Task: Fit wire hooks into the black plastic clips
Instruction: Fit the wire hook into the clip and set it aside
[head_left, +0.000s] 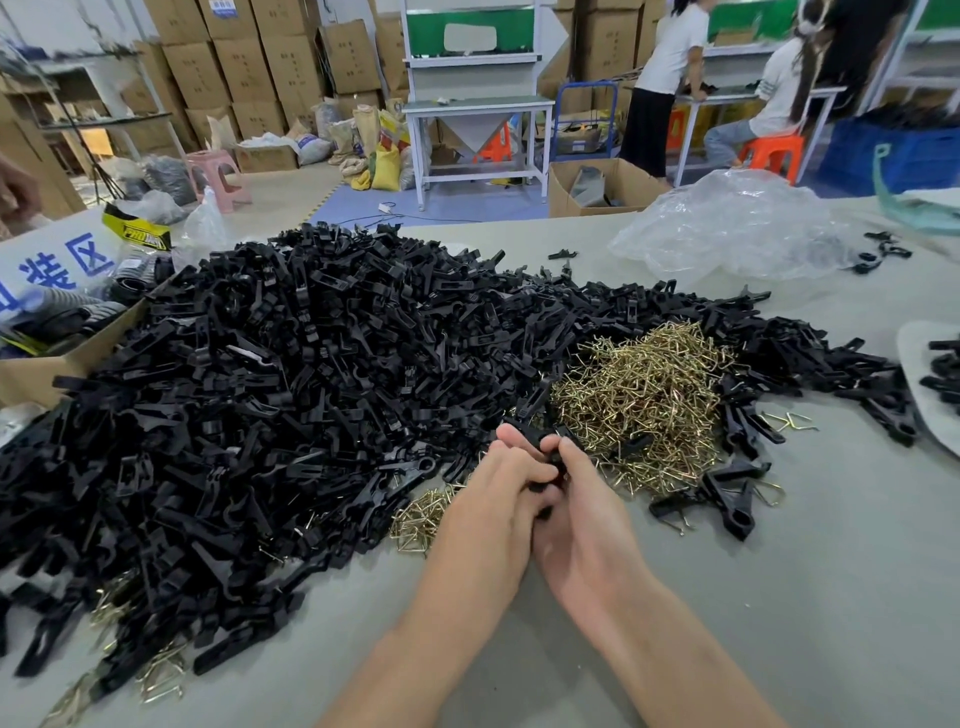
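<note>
A big heap of black plastic clips (270, 395) covers the left and middle of the grey table (779, 597). To its right lies a tangle of brass-coloured wire hooks (649, 395). My left hand (498, 493) and my right hand (582, 509) meet just in front of the hooks. Together they grip one black clip (550, 447), fingers curled round it. Most of that clip is hidden by the fingers, and I cannot tell whether a hook sits in it.
A few clips (727, 493) and loose hooks (421, 519) lie beside my hands. A crumpled clear plastic bag (727, 228) sits at the back right. A cardboard box (57, 358) stands at the left edge. People work at benches beyond the table.
</note>
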